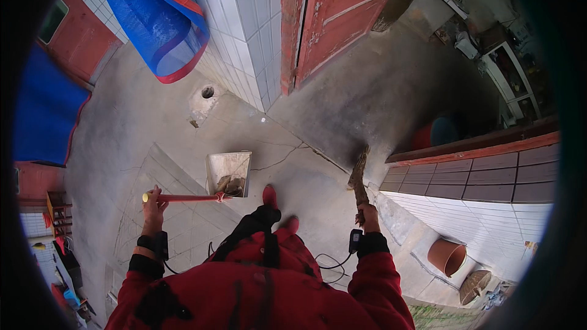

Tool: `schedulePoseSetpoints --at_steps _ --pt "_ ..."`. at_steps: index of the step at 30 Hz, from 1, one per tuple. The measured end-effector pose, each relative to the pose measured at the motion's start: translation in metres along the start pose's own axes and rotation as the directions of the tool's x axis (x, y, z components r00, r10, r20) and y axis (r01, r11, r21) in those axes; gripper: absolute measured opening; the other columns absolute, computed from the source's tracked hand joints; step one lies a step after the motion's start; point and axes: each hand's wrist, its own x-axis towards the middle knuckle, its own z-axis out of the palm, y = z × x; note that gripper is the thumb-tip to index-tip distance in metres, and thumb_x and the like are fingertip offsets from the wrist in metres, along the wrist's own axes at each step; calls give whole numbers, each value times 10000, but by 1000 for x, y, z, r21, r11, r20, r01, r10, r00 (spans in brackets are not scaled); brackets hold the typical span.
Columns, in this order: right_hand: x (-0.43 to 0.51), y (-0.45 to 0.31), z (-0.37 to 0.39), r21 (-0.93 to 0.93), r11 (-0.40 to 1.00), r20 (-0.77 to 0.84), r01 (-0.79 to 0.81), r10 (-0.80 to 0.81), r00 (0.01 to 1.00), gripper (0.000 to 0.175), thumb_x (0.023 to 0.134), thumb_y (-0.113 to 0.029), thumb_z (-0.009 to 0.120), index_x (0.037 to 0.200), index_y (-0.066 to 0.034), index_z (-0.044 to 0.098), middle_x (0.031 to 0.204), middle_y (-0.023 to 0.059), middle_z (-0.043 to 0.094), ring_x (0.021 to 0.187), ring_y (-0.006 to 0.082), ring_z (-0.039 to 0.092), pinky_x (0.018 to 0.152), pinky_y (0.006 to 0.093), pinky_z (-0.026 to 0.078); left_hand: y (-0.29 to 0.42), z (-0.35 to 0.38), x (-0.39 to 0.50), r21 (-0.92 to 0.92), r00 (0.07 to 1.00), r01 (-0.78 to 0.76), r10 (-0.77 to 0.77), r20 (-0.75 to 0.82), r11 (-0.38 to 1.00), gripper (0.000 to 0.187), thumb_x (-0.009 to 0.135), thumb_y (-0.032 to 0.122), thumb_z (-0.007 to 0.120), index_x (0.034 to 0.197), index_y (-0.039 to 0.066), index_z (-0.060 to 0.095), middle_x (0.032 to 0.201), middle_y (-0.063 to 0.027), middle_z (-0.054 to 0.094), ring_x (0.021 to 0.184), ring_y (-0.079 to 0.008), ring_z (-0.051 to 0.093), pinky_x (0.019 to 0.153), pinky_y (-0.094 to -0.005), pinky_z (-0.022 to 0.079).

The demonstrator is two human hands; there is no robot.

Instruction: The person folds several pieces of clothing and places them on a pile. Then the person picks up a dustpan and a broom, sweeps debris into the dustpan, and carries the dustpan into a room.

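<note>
My left hand (pixel 154 206) grips the red handle (pixel 183 198) of a dustpan near its yellow end. The light metal dustpan (pixel 228 165) hangs at the handle's other end, left of my feet, and holds brown debris (pixel 230 185). In my right hand (pixel 368 218) is the near end of a rough brown stick-like bundle (pixel 360 181), perhaps a worn broom. Its far end points toward the doorway and looks to be at or just above the concrete floor. Whether it touches the floor, I cannot tell.
A red wooden door (pixel 344 13) stands open beside a tiled wall corner (pixel 247 32). A blue mesh item (pixel 169 32) hangs at upper left. The floor has a round hole (pixel 207 92) and cracks. At lower right are a brown bucket (pixel 445 256) and a basket (pixel 474 286).
</note>
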Motion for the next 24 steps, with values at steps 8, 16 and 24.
schedulePoseSetpoints --at_steps 8,16,24 --pt "-30 5 75 -272 962 111 10 21 994 397 588 -46 597 957 7 460 538 83 469 352 171 435 296 305 337 -9 38 44 40 999 51 -51 -2 998 290 762 294 598 912 73 484 793 -16 476 751 -115 475 746 -316 425" --pt "-58 -61 86 -357 930 211 90 -14 977 493 626 -37 601 1094 -29 447 521 59 470 353 140 443 296 273 341 -36 50 78 89 998 55 -56 10 995 228 745 281 625 854 118 508 741 24 493 694 -82 478 635 -261 424" --pt "-3 -91 139 -451 853 110 263 -239 965 385 592 -105 612 950 -14 503 561 74 512 411 172 501 365 317 422 -63 51 87 169 991 125 -130 18 978 133 746 232 611 810 149 530 741 60 500 735 -67 465 637 -280 368"
